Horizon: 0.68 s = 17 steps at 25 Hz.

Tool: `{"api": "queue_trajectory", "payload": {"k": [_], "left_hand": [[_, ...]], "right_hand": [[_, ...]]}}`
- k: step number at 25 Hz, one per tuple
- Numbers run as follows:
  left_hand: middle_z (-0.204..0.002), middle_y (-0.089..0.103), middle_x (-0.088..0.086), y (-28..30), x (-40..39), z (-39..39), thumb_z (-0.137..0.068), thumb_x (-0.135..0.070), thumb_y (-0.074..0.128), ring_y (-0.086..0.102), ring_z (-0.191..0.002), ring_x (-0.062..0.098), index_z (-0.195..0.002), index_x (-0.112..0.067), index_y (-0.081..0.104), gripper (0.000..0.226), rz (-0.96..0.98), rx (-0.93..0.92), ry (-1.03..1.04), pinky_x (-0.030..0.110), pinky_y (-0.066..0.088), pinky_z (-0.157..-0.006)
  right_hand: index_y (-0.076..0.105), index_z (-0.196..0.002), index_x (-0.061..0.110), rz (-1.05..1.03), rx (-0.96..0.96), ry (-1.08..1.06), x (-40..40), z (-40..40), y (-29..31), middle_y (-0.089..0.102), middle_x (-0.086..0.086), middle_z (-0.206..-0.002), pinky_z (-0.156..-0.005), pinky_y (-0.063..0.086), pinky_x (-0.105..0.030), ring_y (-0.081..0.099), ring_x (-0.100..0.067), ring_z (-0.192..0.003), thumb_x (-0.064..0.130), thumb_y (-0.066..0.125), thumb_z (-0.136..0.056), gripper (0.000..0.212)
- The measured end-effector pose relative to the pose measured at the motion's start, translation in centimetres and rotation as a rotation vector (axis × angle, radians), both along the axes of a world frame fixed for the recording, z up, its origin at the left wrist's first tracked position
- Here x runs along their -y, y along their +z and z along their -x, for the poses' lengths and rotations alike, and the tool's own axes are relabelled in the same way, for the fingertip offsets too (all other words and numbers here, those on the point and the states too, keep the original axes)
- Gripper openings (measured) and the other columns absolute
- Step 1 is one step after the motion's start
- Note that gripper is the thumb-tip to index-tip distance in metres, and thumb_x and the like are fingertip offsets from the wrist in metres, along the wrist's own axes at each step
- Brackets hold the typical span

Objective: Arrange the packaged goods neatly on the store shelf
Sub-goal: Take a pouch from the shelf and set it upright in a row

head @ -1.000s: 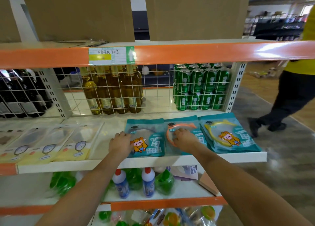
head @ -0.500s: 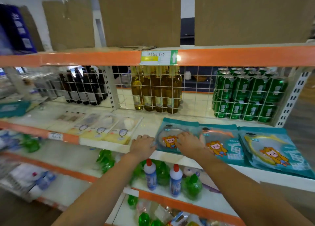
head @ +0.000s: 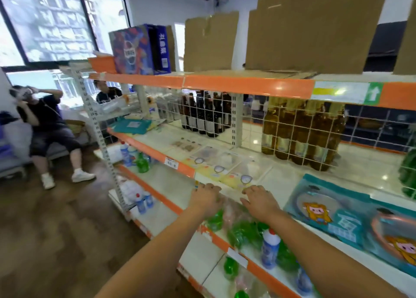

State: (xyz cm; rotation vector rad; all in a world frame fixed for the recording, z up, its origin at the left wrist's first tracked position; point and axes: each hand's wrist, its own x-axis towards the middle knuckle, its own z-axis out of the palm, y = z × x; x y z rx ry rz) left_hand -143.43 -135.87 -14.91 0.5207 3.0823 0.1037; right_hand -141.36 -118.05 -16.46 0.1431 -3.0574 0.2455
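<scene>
On the middle shelf (head: 279, 178): both hands reach to its front edge, well left of the teal packs.
Left hand (head: 206, 197): fingers spread and fairly straight, tips on the shelf lip, holding nothing.
Right hand (head: 258, 200): fingers extended, tips touching the near edge of the yellow-and-clear packets (head: 227, 174); nothing gripped.
Packets, count: three lie side by side flat on the shelf, each with a small round emblem near its front.
Teal packs (head: 324, 205): two visible to the right, lying flat, each showing a cartoon pig and a ring-shaped item; the farther one is cut off by the frame edge.
Behind the wire grid (head: 299, 131): a cluster of amber bottles (head: 301, 138) and a cluster of dark bottles (head: 204, 115).
Hard to make out: motion blur smears the print; the packets' contents are probably unreadable here.
Shelf below: green bottles (head: 243, 230) and a white-and-blue bottle with a red cap (head: 270, 250), partly hidden by the forearms.
</scene>
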Motion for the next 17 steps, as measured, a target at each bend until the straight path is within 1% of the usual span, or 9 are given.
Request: {"api": "queue_trajectory", "payload": {"k": [3, 6, 10, 13, 17], "left_hand": [[-0.146, 0.038, 0.006, -0.5, 4.8, 0.6, -0.097, -0.046, 0.036, 0.035, -0.132, 0.027, -0.144, -0.019, 0.034, 0.054, 0.018, -0.002, 0.091, 0.043, 0.032, -0.105], [-0.142, 0.043, 0.007, -0.9, 10.5, 1.6, -0.097, -0.047, 0.037, 0.038, -0.130, 0.028, -0.140, -0.019, 0.039, 0.051, -0.006, 0.007, 0.177, 0.042, 0.034, -0.105], [-0.140, 0.046, 0.007, -0.7, 16.7, 2.5, -0.097, -0.044, 0.038, 0.039, -0.130, 0.028, -0.139, -0.019, 0.040, 0.049, -0.021, -0.020, 0.263, 0.040, 0.032, -0.104], [-0.141, 0.045, 0.007, -0.8, 20.9, 2.9, -0.097, -0.044, 0.037, 0.038, -0.131, 0.028, -0.138, -0.018, 0.041, 0.049, -0.034, -0.040, 0.329, 0.044, 0.031, -0.108], [-0.145, 0.041, 0.006, -1.2, 25.5, 3.6, -0.097, -0.043, 0.037, 0.035, -0.135, 0.027, -0.141, -0.020, 0.037, 0.049, -0.028, -0.047, 0.371, 0.044, 0.030, -0.108]], "right_hand": [[0.044, -0.134, 0.015, 0.007, 0.025, 0.079, 5.2, 1.9, -0.5, 0.044, -0.006, -0.138, -0.101, 0.033, -0.034, 0.038, -0.024, -0.128, 0.037, 0.033, -0.100, 0.042], [0.045, -0.133, 0.014, 0.015, 0.025, 0.167, 11.1, 3.8, -0.5, 0.044, -0.008, -0.137, -0.100, 0.033, -0.034, 0.038, -0.025, -0.127, 0.036, 0.034, -0.100, 0.041], [0.046, -0.134, 0.017, 0.064, -0.025, 0.258, 17.7, 6.5, -0.8, 0.046, -0.005, -0.137, -0.106, 0.032, -0.032, 0.038, -0.023, -0.129, 0.037, 0.037, -0.099, 0.041], [0.047, -0.132, 0.019, 0.040, -0.026, 0.291, 22.3, 8.0, -1.4, 0.047, -0.003, -0.135, -0.105, 0.032, -0.033, 0.038, -0.022, -0.128, 0.036, 0.037, -0.099, 0.039], [0.047, -0.132, 0.018, -0.009, 0.006, 0.342, 27.3, 9.8, -2.8, 0.047, -0.004, -0.136, -0.104, 0.031, -0.033, 0.038, -0.023, -0.127, 0.035, 0.036, -0.099, 0.039]]}}
